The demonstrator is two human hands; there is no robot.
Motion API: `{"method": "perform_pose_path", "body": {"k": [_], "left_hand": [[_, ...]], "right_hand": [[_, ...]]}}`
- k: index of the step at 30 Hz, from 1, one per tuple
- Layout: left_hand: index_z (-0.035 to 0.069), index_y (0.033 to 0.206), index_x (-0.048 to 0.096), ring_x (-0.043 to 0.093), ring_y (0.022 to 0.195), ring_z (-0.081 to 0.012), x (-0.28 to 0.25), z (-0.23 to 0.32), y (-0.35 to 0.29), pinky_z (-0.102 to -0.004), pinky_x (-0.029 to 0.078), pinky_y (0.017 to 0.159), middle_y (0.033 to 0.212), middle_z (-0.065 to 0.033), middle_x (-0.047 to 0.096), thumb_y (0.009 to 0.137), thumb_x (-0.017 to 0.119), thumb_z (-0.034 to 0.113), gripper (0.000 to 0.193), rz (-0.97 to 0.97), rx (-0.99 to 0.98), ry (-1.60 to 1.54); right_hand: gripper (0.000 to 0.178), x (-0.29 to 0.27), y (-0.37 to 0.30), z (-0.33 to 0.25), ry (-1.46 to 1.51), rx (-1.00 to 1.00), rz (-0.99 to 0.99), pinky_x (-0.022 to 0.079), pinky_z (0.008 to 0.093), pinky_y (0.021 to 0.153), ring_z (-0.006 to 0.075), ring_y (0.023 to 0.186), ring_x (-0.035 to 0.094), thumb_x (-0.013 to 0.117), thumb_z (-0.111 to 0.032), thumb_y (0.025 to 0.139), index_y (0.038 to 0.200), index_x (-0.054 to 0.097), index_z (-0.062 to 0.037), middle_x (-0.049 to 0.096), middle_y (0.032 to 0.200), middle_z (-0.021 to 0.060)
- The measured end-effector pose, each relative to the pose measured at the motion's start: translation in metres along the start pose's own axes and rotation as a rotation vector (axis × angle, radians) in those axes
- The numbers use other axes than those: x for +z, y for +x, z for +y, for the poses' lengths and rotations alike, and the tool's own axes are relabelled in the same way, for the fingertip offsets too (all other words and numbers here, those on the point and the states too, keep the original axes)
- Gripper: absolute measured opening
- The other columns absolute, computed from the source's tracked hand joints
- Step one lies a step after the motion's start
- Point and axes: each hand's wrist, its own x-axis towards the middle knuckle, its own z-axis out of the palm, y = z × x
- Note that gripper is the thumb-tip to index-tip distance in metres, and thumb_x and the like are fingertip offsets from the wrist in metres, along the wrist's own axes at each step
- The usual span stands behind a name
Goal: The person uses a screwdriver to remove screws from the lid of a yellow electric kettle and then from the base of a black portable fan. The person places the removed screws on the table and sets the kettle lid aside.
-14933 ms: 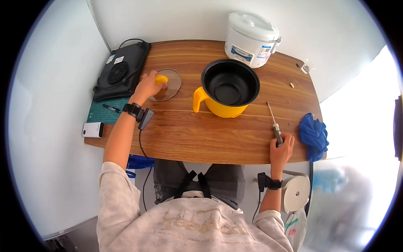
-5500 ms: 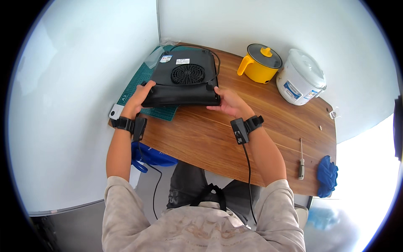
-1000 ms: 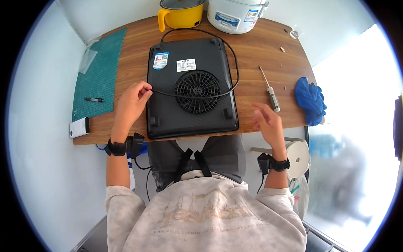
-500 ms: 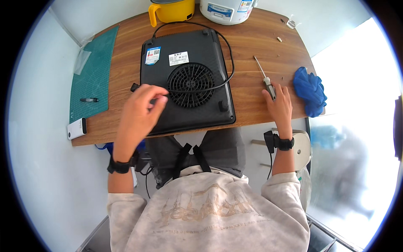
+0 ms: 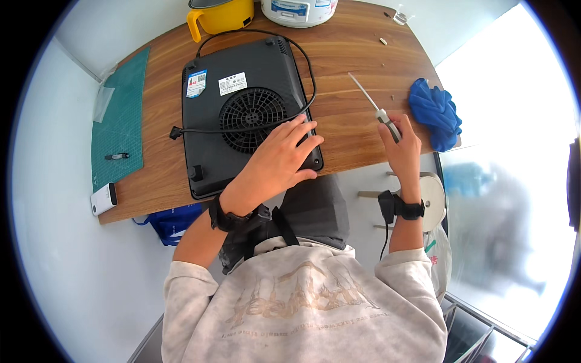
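A black induction cooker (image 5: 206,115) lies upside down on the table, its round fan grille (image 5: 253,115) and labels facing up. My left hand (image 5: 281,151) is spread over its near right corner with the fingers apart; whether it presses on the casing I cannot tell. The foot at that corner is hidden under the hand. A black power cord (image 5: 313,72) loops from the far left corner round the right side and across the grille to its plug (image 5: 175,132). My right hand (image 5: 403,142) grips a screwdriver (image 5: 382,115) by its grey-green handle, the shaft pointing away to the left.
A blue cloth (image 5: 434,115) lies at the table's right edge. At the left are a green cutting mat (image 5: 121,121), a pen (image 5: 117,156) and a white power bank (image 5: 104,198). A yellow pot (image 5: 224,17) and a white appliance (image 5: 299,13) stand at the back.
My left hand has moved right, from the cord near the plug to the cooker's near right corner, fingers now spread. My right hand has closed round the screwdriver and lifted its handle slightly.
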Motion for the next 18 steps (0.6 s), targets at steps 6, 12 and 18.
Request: {"method": "perform_pose_path", "body": {"k": [6, 12, 18], "left_hand": [[0.012, 0.129, 0.059, 0.048, 0.138, -0.0297, 0.01, -0.006, -0.004, -0.0449, 0.039, 0.117, 0.142, -0.0086, 0.054, 0.076, 0.087, 0.03, 0.063, -0.002, 0.024, 0.056], [0.013, 0.128, 0.059, 0.05, 0.136, -0.0289, 0.013, -0.011, -0.003, -0.0448, 0.04, 0.117, 0.139, -0.008, 0.055, 0.072, 0.088, 0.033, 0.066, 0.013, 0.036, 0.065], [0.011, 0.128, 0.058, 0.049, 0.136, -0.0305, 0.021, -0.024, 0.003, -0.0452, 0.038, 0.119, 0.139, -0.0095, 0.055, 0.075, 0.087, 0.031, 0.064, 0.069, 0.011, 0.064]], "right_hand": [[0.025, -0.05, -0.044, -0.031, 0.17, 0.121, -0.171, 0.05, 0.0257, 0.072, 0.0097, 0.079, 0.062, 0.079, -0.013, 0.087, 0.108, 0.071, -0.003, 0.07, 0.088, 0.0041], [0.024, -0.061, -0.062, -0.033, 0.163, 0.128, -0.281, 0.051, 0.0257, 0.076, 0.0107, 0.081, 0.064, 0.078, -0.01, 0.087, 0.108, 0.071, -0.0024, 0.072, 0.091, 0.0044], [0.021, -0.064, -0.068, -0.031, 0.143, 0.085, -0.257, 0.052, 0.0254, 0.076, 0.0106, 0.081, 0.065, 0.077, -0.008, 0.087, 0.106, 0.072, -0.0013, 0.072, 0.09, 0.005]]}}
